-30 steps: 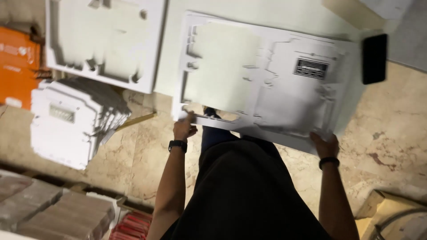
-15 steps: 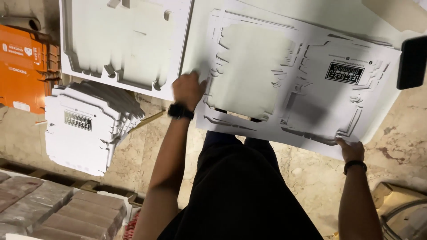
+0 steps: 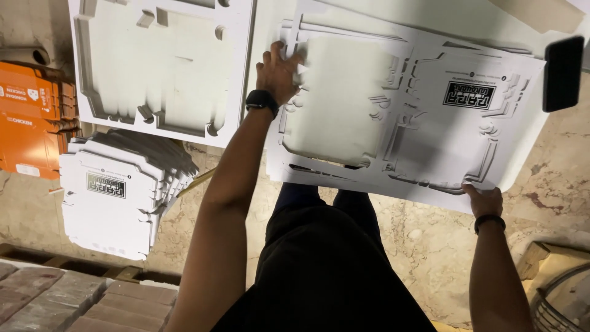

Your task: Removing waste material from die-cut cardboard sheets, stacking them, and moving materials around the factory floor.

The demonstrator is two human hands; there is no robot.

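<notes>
You are working on a large white die-cut cardboard sheet (image 3: pixel 399 117) that fills the upper centre and right of the frame, lying over a pale table (image 3: pixel 381 18). Your left hand (image 3: pixel 278 72) is pressing down on the sheet's upper left edge, fingers spread wide and flat, a black watch on the wrist. Your right hand (image 3: pixel 485 200) is gripping the sheet's lower right edge, fingers curled under so the thumb is pinching the card, a dark band on that wrist.

The step in hand looks like freeing the pre-cut box blank from its surrounding frame: the cut lines are showing as raised ridges across the sheet. Breaking the remaining tabs will probably call for you to be holding the frame firmly with one hand while pushing along the cut lines with the other, without creasing the blank.

In the upper left of the frame a leftover frame (image 3: pixel 163 64) with its middle gone is lying flat. Below it, at the left, a fanned stack of finished blanks (image 3: pixel 114 190) is resting on the stone floor (image 3: pixel 233 246), beside orange boxes (image 3: pixel 34 126) at the left edge. A black phone (image 3: pixel 562 72) is sitting at the upper right.
</notes>
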